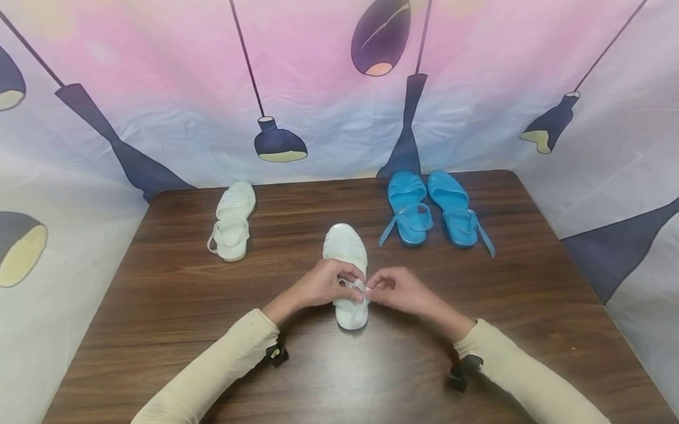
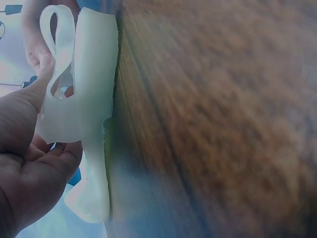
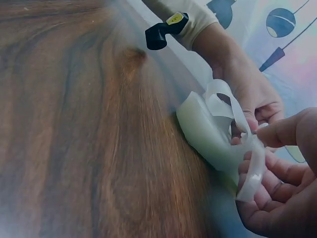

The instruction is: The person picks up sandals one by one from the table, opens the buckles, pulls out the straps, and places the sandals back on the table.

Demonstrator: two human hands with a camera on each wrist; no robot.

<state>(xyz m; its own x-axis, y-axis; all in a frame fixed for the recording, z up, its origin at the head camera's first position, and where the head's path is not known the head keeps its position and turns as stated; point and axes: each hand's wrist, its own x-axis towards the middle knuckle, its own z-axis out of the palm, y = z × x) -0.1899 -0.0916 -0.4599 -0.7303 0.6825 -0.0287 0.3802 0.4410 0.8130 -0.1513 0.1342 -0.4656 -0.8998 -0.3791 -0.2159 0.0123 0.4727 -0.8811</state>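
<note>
A white jelly sandal lies on the wooden table in front of me, toe pointing away. My left hand holds its ankle strap from the left, thumb against the strap. My right hand pinches the loose strap end from the right. In the right wrist view the sandal's heel rests on the table with the strap looped above it. The two hands almost touch over the sandal's back half.
A second white sandal lies at the back left. A pair of blue sandals sits at the back right, straps loose. Printed fabric walls enclose the table on three sides.
</note>
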